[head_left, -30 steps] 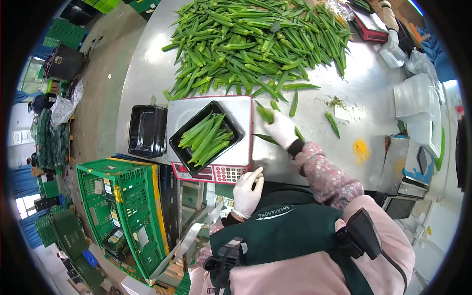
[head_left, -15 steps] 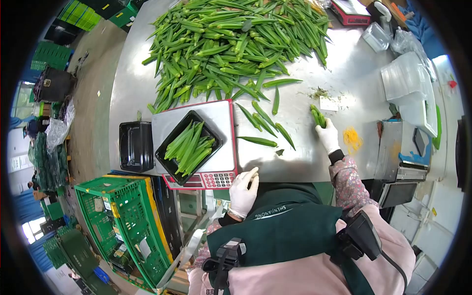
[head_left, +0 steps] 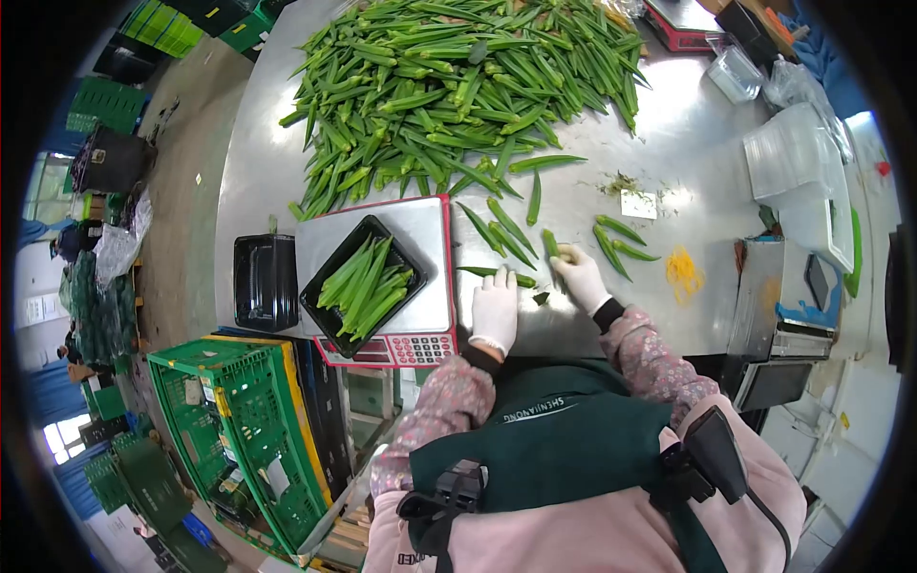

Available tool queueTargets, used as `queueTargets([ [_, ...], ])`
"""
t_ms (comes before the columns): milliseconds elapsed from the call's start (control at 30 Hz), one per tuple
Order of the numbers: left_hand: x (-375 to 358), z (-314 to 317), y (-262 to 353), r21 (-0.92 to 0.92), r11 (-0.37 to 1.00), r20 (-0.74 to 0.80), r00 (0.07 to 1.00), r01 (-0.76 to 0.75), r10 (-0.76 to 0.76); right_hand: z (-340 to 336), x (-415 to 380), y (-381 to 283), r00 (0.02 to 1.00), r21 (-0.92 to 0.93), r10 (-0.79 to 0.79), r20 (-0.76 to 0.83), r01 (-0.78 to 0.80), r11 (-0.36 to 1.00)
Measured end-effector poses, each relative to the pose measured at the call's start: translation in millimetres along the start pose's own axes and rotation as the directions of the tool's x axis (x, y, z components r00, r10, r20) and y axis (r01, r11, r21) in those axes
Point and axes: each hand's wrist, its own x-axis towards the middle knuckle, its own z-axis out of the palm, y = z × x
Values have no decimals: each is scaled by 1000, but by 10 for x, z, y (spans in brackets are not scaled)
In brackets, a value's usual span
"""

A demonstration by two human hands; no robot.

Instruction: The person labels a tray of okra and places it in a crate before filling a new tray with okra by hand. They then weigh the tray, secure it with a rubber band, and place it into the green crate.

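White-gloved right hand [head_left: 581, 279] grips ridged okra [head_left: 549, 242]; left hand [head_left: 495, 313] at tapered pod [head_left: 524, 281].

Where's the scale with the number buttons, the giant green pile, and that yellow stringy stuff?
Scale [head_left: 423, 350]: head view, on its number buttons.
Green okra pile [head_left: 420, 100]: head view, middle of the heap.
Yellow stringy stuff [head_left: 684, 271]: head view, middle of the tangle.

The right hand [head_left: 581, 277] grips an okra pod [head_left: 550, 244] — left hand [head_left: 495, 310] at another pod [head_left: 524, 281].
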Motion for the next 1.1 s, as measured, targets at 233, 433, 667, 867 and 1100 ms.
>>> queueTargets([
  [233, 162, 326, -62, 82, 996, 70, 996, 43, -49, -146, 90, -131, 937, 689, 144, 319, -333, 643],
  [433, 108, -138, 15, -439, 893, -157, 969, 105, -191, -132, 33, -371, 962, 591, 177, 209, -268, 761],
  [667, -198, -770, -218, -597, -796, 392, 901, 98, -184, -128, 178, -473, 946, 665, 170, 274, -314, 677],
  [867, -423, -1025, -246, -511, -860, 341, 919, 3, -200, 45, 45, -689, 943, 625, 119, 311, -297, 722],
  [1100, -537, -1391, -520, -754, -656, 263, 896, -40, -357, 228, -64, -608, 932, 636, 122, 341, -324, 701],
])
